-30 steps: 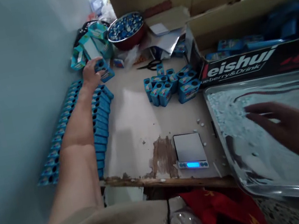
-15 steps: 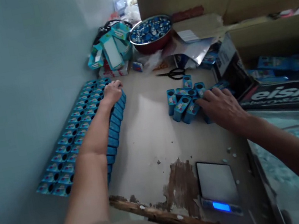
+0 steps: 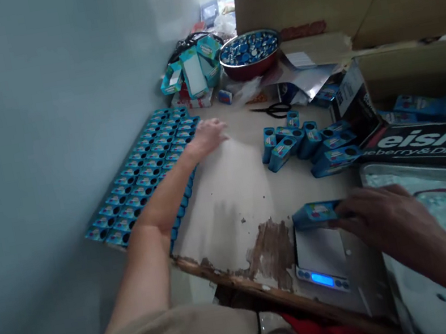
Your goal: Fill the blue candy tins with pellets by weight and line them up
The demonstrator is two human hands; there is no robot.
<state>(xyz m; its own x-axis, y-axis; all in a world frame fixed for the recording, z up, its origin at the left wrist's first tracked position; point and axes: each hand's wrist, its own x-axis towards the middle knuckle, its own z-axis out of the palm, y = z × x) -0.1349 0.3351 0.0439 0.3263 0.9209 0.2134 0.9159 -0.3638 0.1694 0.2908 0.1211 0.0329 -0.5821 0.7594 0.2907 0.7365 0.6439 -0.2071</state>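
Observation:
My right hand point(image 3: 380, 214) grips a small blue box point(image 3: 315, 213) between thumb and fingers, just above the back of a digital scale point(image 3: 319, 250) with a lit blue display. My left hand point(image 3: 209, 135) is beside the far right end of several rows of blue boxes point(image 3: 142, 172) with dark round holes in their tops. Its fingers are loosely extended, and nothing shows in them. Between the hands, farther back, a loose cluster of similar boxes point(image 3: 283, 152) stands and leans on the table point(image 3: 239, 187).
Black scissors point(image 3: 277, 110) lie behind the cluster. A red bowl point(image 3: 247, 70) full of blue and silver pieces stands at the back, beside turquoise cartons point(image 3: 193, 74). On the right are a printed black box point(image 3: 438, 143) and a pale tray point(image 3: 422, 293). The table's front edge point(image 3: 234, 280) is chipped.
My right hand has moved from the cluster toward me and now holds a box over the scale. My left hand has come off the rows to the right. The view has shifted.

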